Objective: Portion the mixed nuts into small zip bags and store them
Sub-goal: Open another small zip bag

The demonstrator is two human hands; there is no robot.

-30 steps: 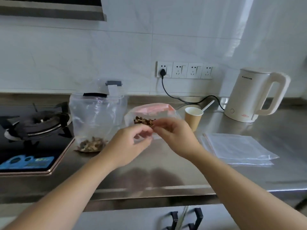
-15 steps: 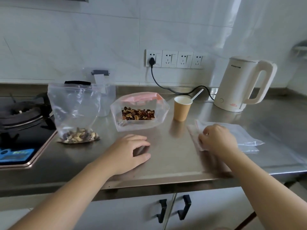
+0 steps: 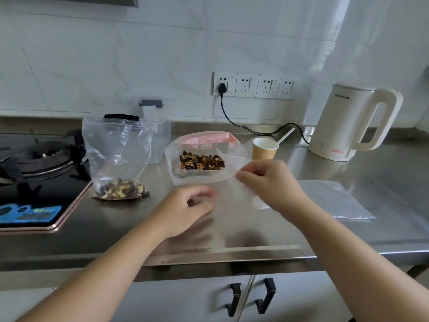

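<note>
A large clear bag of mixed nuts (image 3: 202,161) with a pink top lies open on the steel counter (image 3: 232,231), centre back. A small zip bag (image 3: 118,159) stands upright to its left, with nuts at its bottom. My right hand (image 3: 271,184) pinches an empty clear zip bag (image 3: 257,201) and holds it just above the counter, in front of the large bag. My left hand (image 3: 188,208) hovers over the counter with its fingers loosely curled, holding nothing. A stack of empty zip bags (image 3: 334,201) lies flat at the right.
A paper cup (image 3: 264,148) with a white spoon stands behind my right hand. A cream electric kettle (image 3: 352,126) sits at the back right, its cord plugged into the wall sockets (image 3: 253,86). A gas stove (image 3: 39,173) fills the left. A clear lidded container (image 3: 157,133) stands behind the small bag.
My right hand took one empty bag from the stack at the right and brought it left, in front of the large bag. My left hand lifted off the counter and curled.
</note>
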